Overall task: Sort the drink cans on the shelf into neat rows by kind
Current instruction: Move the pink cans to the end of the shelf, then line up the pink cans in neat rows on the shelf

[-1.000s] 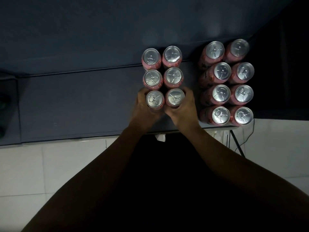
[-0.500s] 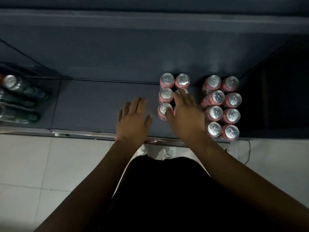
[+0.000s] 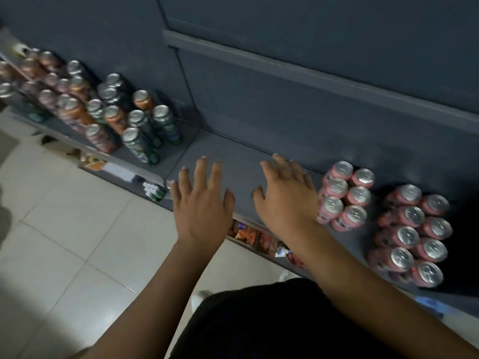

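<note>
From the head view, my left grip (image 3: 201,203) hangs palm down over the front edge of the shelf (image 3: 243,161), fingers straight and spread apart, holding nothing. My right grip (image 3: 286,200) lies the same way at three o'clock of it, fingers apart and empty, over the bare shelf board. Just beside it, again at three o'clock, stands a block of six pink cans (image 3: 344,195), two wide and three deep; I cannot tell whether my hand touches it. Further toward four o'clock stands a block of eight pink cans (image 3: 412,234), two wide and four deep, apart from the first. At ten o'clock of my left grip is a mixed crowd of cans (image 3: 111,112), orange, pink and green, upright and unsorted. Snack packets (image 3: 248,234) show under the shelf edge between my wrists.
</note>
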